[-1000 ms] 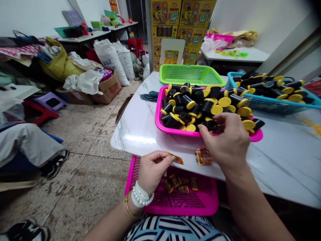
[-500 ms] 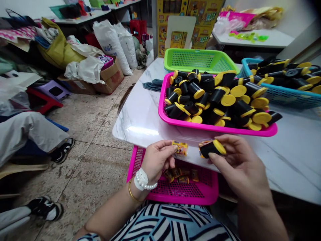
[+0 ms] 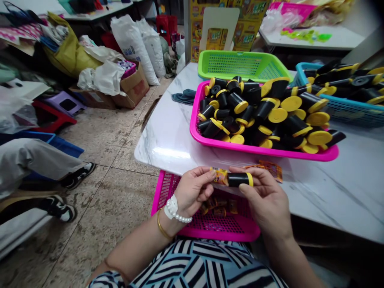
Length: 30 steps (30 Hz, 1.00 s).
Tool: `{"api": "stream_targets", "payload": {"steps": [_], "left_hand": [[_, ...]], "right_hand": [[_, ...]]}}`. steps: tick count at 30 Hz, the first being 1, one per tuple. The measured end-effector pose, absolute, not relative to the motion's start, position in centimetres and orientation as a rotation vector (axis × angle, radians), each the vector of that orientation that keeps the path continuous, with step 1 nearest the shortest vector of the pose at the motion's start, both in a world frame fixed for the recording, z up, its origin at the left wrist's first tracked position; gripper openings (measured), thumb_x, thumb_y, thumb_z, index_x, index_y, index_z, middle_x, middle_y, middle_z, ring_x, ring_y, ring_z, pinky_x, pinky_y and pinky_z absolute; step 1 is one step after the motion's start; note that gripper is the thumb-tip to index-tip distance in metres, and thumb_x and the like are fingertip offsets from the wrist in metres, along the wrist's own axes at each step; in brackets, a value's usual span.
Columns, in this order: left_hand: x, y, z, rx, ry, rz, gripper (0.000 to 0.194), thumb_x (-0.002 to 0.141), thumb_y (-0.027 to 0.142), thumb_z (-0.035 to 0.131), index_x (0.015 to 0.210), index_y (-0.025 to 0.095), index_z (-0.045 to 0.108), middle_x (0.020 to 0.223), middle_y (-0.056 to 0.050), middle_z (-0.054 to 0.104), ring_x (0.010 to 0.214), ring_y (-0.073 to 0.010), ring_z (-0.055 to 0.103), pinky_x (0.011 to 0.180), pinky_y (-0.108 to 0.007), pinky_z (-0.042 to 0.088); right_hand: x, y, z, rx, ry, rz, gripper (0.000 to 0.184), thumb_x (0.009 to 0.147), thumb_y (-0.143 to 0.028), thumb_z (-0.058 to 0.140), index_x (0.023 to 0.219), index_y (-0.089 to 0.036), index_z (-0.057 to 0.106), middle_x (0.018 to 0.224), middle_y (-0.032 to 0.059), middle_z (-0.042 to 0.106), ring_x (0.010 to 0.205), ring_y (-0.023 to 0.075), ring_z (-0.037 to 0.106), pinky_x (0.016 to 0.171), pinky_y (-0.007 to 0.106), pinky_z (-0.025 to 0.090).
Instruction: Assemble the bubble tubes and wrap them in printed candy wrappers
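Note:
My left hand (image 3: 194, 187) pinches a small orange printed wrapper (image 3: 220, 176) by its left end. In my right hand (image 3: 267, 200), a black canister with a yellow lid (image 3: 237, 179) lies sideways between thumb and fingers, lid to the right. The canister's black end meets the wrapper's right end; whether it is inside cannot be made out. Behind the right fingers, more orange wrappers (image 3: 271, 170) lie on the table. Below my hands, a pink basket (image 3: 222, 234) holds several small orange-wrapped pieces (image 3: 220, 211).
A pink basket (image 3: 216, 148) heaped with black, yellow-lidded canisters stands on the marbled table (image 3: 162, 140). Behind it is a green basket (image 3: 240, 76); a blue basket (image 3: 354, 112) of canisters stands right. A dark cloth (image 3: 184, 97) lies at left. Another person's leg (image 3: 36, 160) shows far left.
My right hand has moved left, bringing the canister level and up against the wrapper. The wrappers on the table behind that hand now show. The seated person's feet have shifted.

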<state>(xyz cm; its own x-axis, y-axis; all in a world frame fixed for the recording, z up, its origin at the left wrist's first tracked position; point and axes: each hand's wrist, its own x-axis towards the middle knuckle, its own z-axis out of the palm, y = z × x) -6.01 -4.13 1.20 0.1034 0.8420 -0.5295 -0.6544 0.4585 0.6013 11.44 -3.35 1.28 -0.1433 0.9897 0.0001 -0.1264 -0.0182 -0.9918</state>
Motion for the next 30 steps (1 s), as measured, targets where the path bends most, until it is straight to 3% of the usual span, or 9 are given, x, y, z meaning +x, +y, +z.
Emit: {"api": "stream_targets", "payload": {"steps": [5,12,14,16,19,23,30], "left_hand": [[-6.1,-4.1,1.1,0.216,0.923,1.104,0.037,0.065,0.028,0.084,0.086,0.013,0.057,0.057,0.005,0.058,0.033,-0.0003,0.039,0.031,-0.011,0.015],[-5.7,-4.9,0.8,0.348,0.959,1.062,0.033,0.075,0.042,0.077,0.084,0.014,0.06,0.042,0.006,0.049,0.031,-0.0007,0.028,0.034,-0.013,0.012],[-5.7,-5.2,1.1,0.419,1.031,1.137,0.035,0.077,0.043,0.075,0.089,0.013,0.064,0.049,0.005,0.053,0.035,-0.0007,0.032,0.035,-0.012,0.017],[-6.1,-5.3,1.4,0.536,1.085,1.249,0.04,0.074,0.038,0.079,0.104,0.015,0.065,0.073,0.0,0.065,0.047,-0.0019,0.044,0.041,-0.012,0.03],[-7.0,-5.4,1.6,0.746,1.037,1.195,0.049,0.071,0.027,0.083,0.115,0.019,0.064,0.104,-0.005,0.067,0.073,-0.0076,0.06,0.062,-0.016,0.048],[-7.8,-5.4,1.4,0.8,0.985,0.998,0.031,0.075,0.026,0.079,0.103,0.015,0.068,0.09,-0.004,0.07,0.077,-0.0118,0.065,0.073,-0.023,0.053],[-6.9,-5.5,1.0,0.816,0.944,0.975,0.032,0.066,0.019,0.084,0.094,0.014,0.07,0.087,-0.004,0.071,0.076,-0.0116,0.064,0.075,-0.024,0.052]], "right_hand": [[10.8,-3.6,1.6,-1.108,-1.305,1.23,0.025,0.082,-0.02,0.073,0.101,-0.023,0.057,0.116,0.0071,0.072,0.103,0.0177,0.07,0.086,0.025,0.058],[10.5,-3.8,1.5,-1.072,-1.386,1.122,0.03,0.079,-0.017,0.074,0.101,-0.024,0.055,0.105,0.0056,0.071,0.091,0.0172,0.071,0.076,0.026,0.06],[10.6,-3.7,1.1,-1.046,-1.384,1.094,0.033,0.076,-0.016,0.077,0.101,-0.024,0.057,0.106,0.0056,0.069,0.094,0.0184,0.07,0.078,0.028,0.06],[10.7,-3.7,0.7,-1.026,-1.371,1.068,0.035,0.074,-0.016,0.079,0.101,-0.024,0.058,0.104,0.0049,0.067,0.095,0.019,0.068,0.082,0.03,0.06],[10.9,-3.7,0.3,-1.018,-1.394,1.107,0.036,0.073,-0.017,0.08,0.104,-0.026,0.062,0.104,0.0039,0.066,0.094,0.0191,0.069,0.084,0.031,0.06],[11.7,-4.0,0.1,-1.029,-1.572,1.172,0.032,0.08,-0.018,0.074,0.11,-0.027,0.067,0.113,0.0054,0.062,0.096,0.0195,0.068,0.082,0.03,0.06],[13.1,-3.9,0.5,-0.998,-1.935,0.827,0.037,0.081,-0.016,0.07,0.115,-0.029,0.07,0.108,0.007,0.068,0.099,0.0232,0.066,0.085,0.037,0.057]]}}
